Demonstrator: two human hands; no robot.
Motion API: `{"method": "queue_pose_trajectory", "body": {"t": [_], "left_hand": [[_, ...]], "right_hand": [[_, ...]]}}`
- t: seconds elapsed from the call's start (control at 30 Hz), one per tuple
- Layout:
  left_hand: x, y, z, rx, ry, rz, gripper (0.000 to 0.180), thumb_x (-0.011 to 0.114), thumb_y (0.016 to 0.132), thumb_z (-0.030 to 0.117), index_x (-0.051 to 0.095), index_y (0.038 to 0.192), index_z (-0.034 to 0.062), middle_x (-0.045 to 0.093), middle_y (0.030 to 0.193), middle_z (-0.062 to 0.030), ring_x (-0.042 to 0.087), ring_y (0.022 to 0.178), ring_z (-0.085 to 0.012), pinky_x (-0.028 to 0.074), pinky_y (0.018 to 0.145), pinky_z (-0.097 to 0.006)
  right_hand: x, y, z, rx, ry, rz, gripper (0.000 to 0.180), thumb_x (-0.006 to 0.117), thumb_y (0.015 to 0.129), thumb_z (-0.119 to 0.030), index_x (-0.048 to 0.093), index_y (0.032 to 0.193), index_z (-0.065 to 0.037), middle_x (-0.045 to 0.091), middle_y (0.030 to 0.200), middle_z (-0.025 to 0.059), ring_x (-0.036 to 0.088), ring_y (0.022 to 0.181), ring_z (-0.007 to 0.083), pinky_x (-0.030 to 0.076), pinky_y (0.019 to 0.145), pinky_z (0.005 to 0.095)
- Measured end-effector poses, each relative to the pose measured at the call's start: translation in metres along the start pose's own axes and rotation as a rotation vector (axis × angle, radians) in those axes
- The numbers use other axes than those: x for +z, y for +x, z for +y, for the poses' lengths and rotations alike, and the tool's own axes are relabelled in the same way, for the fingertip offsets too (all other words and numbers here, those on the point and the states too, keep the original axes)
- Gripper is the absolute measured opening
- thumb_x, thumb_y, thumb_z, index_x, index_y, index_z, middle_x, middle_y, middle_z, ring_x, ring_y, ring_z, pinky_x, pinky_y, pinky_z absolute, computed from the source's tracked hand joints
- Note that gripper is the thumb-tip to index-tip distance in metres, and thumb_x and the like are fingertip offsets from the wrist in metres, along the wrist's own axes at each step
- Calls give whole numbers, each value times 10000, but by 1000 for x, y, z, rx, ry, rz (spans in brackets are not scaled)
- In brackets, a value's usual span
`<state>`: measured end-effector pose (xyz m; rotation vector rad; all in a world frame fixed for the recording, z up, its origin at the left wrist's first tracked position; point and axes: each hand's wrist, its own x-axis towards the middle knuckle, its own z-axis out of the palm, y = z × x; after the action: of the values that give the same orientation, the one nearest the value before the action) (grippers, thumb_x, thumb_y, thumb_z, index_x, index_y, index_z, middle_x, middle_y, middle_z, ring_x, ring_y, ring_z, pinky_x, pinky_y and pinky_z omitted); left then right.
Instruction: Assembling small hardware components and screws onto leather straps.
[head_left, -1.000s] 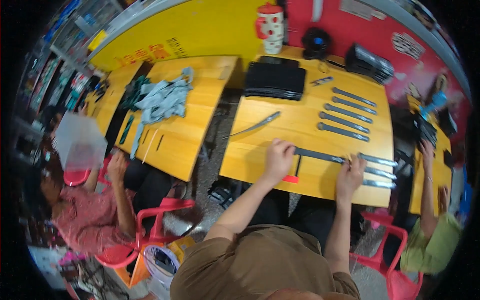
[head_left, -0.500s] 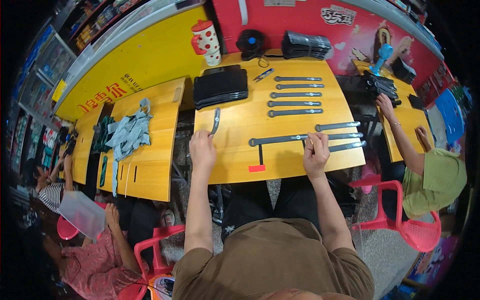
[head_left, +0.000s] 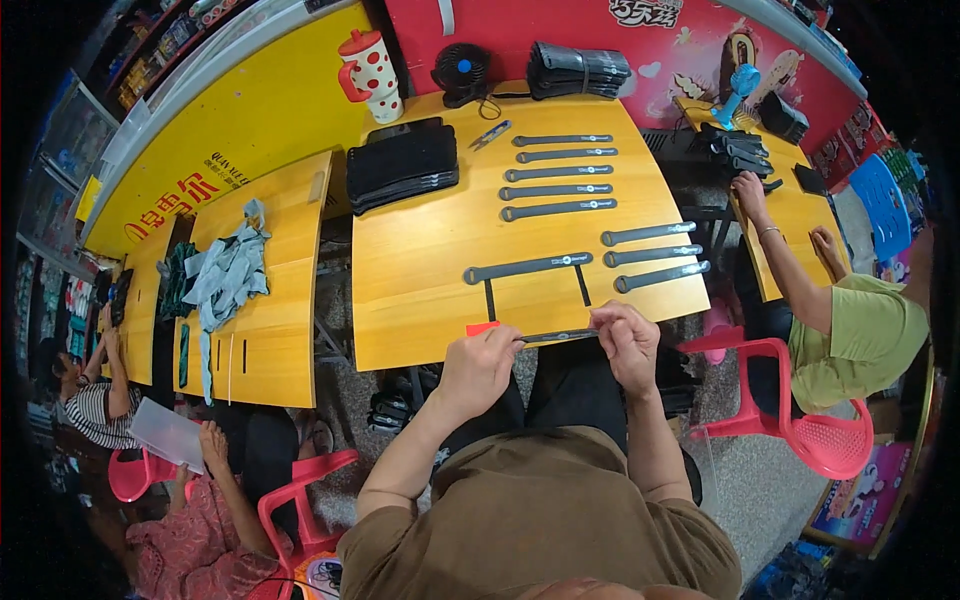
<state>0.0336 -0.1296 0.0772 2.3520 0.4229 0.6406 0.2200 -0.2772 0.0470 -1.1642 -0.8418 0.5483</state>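
At the table's front edge a dark grey strap (head_left: pixel 558 337) is stretched roughly level between my two hands. My left hand (head_left: pixel 480 372) pinches its left end, and my right hand (head_left: pixel 630 348) has its fingers closed at the right end. Just beyond them lies another grey strap (head_left: pixel 530 268) with a ring-like left end and white print. Two black strips (head_left: pixel 583 286) run from it toward me. A red patch (head_left: pixel 480 328) shows partly behind my left hand. Several similar straps (head_left: pixel 558 189) lie in a column farther off, and three more straps (head_left: pixel 655 256) lie at the right.
On the table (head_left: pixel 400 320) stand a stack of black pouches (head_left: pixel 403 170), a polka-dot tumbler (head_left: pixel 372 78), a small black fan (head_left: pixel 462 72), a bundle of black straps (head_left: pixel 577 70) and blue thread snips (head_left: pixel 491 134). Co-workers sit left and right; grey cloth scraps (head_left: pixel 235 265) cover part of the left table.
My left hand has brought its strap from the table's left side to the front edge. My right hand has left the lying strap and come to the held strap's other end. The view has shifted slightly.
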Motion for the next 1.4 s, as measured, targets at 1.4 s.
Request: {"method": "queue_pose_trajectory", "body": {"t": [1.4], "left_hand": [[33, 48, -78, -713, -575, 494, 128, 664, 855, -12, 616, 973, -31, 629, 774, -28, 549, 590, -47, 441, 492, -192]], "right_hand": [[12, 76, 53, -84, -978, 342, 76, 610, 857, 14, 565, 913, -11, 580, 830, 149, 602, 734, 333, 467, 612, 379]]}}
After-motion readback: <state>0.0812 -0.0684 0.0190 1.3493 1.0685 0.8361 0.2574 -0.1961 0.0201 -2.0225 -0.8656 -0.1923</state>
